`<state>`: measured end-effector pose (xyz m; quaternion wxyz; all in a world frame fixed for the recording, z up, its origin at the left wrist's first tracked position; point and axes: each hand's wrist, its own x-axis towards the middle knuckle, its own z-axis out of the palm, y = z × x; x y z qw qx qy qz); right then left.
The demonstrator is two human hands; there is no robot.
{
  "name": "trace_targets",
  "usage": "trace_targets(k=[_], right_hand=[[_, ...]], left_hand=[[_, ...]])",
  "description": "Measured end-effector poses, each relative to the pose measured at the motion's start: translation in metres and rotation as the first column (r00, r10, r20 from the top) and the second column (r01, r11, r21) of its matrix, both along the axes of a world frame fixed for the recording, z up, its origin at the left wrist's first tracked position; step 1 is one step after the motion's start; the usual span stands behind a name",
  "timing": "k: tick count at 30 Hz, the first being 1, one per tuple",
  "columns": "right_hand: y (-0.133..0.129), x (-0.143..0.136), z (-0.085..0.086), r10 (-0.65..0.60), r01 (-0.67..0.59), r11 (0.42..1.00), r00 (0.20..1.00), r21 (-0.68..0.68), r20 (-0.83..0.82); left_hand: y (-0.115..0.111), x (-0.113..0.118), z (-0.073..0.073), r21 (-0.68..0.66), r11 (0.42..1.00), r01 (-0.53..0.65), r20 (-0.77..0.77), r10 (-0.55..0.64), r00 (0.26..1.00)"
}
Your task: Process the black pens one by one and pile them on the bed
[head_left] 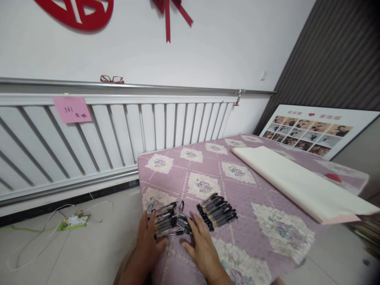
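Note:
On a pink-purple patterned cloth (175,174) lie dark pens in groups. The left group of pens (165,221) lies side by side, with my left hand (148,239) at its left end, fingers apart. Right of that group is a small pile of pen caps or short black pieces (183,222), too small to tell exactly. My right hand (202,247) rests at the right edge of this pile, thumb and fingers apart. Farther right, a row of capped pens (217,210) lies slanted and untouched. Neither hand visibly holds anything.
A rolled cream sheet (285,178) lies across the right side of the cloth. Behind stands a white radiator (160,122) with a pink note (73,110); glasses (112,79) rest on the pipe. A power strip (74,222) with cables is on the floor at left. A photo board (314,128) leans at right.

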<state>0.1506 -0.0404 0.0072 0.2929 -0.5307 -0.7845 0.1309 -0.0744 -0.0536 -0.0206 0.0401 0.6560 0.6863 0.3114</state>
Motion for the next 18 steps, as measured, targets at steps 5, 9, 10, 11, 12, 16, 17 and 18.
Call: trace_targets(k=[5, 9, 10, 11, 12, 16, 17, 18], right_hand=[[0.011, -0.016, 0.003, -0.042, 0.046, 0.997, 0.997, -0.068, 0.061], [0.021, -0.03, 0.001, -0.05, 0.053, 0.997, 0.997, -0.059, 0.056], [0.023, -0.033, 0.001, -0.053, 0.056, 0.997, 0.997, -0.057, 0.056], [0.026, -0.036, 0.001, -0.058, 0.061, 0.997, 0.997, -0.056, 0.056], [0.029, -0.039, 0.001, -0.065, 0.068, 0.996, 0.996, -0.058, 0.054], [0.04, -0.047, 0.003, -0.05, 0.052, 0.997, 0.998, -0.065, 0.037], [0.042, -0.048, 0.004, -0.026, 0.028, 0.998, 0.999, -0.062, 0.029], [0.044, -0.048, 0.004, 0.004, -0.003, 0.998, 1.0, -0.056, 0.018]], left_hand=[[0.011, 0.008, 0.005, -0.144, 0.988, 0.057, -0.024, -0.061, 0.998], [0.019, 0.018, 0.017, -0.233, 0.972, 0.036, -0.11, -0.063, 0.992], [0.021, 0.02, 0.019, -0.242, 0.97, 0.036, -0.124, -0.068, 0.99], [0.024, 0.021, 0.021, -0.249, 0.968, 0.04, -0.135, -0.075, 0.988], [0.026, 0.021, 0.022, -0.251, 0.967, 0.046, -0.141, -0.084, 0.986], [0.035, 0.02, 0.021, -0.203, 0.976, 0.076, -0.14, -0.106, 0.984], [0.037, 0.019, 0.021, -0.182, 0.98, 0.084, -0.135, -0.109, 0.985], [0.038, 0.019, 0.022, -0.162, 0.982, 0.096, -0.131, -0.118, 0.984]])
